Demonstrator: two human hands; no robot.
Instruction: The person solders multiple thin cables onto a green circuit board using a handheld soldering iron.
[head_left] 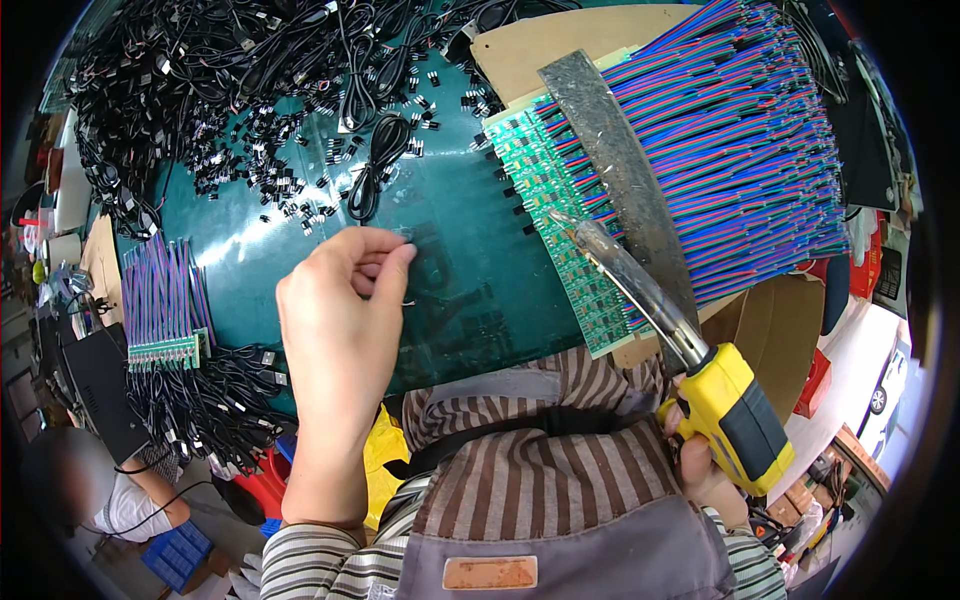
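Observation:
My left hand point(345, 310) is over the green table mat, its thumb and index finger pinched together. Whatever they hold, if anything, is too small to make out. My right hand point(695, 460) grips a yellow and black soldering gun point(735, 415). The metal tip of the gun reaches up and left over a panel of green circuit boards point(545, 185). Rows of red, green, blue and black wires point(740, 170) run right from that panel. A worn metal bar point(625, 165) lies across the wires beside the boards.
Black cables point(190, 80) are heaped at the far left, with small black connectors point(250, 150) scattered before them. One coiled cable point(378, 165) lies beyond my left hand. A smaller wired board strip point(165, 350) sits at the left edge. Another person point(140, 505) is at lower left.

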